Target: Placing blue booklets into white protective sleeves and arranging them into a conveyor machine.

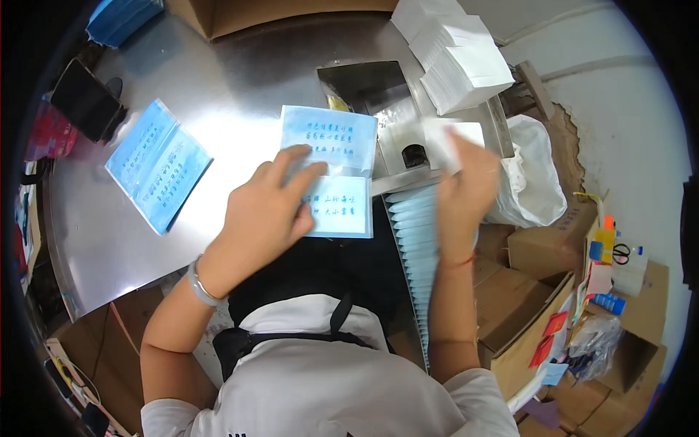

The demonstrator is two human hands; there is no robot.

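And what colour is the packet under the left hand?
The packet is light blue with darker writing; best view: head.

Single head-worn fisheye view, looking down over the worktop's [244,73] near edge, close to left hand [263,198] and right hand [470,178]

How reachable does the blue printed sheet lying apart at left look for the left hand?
Probably within reach, yes: only metal tabletop shows between the left hand and that blue printed sheet, though the fingers touch another sheet.
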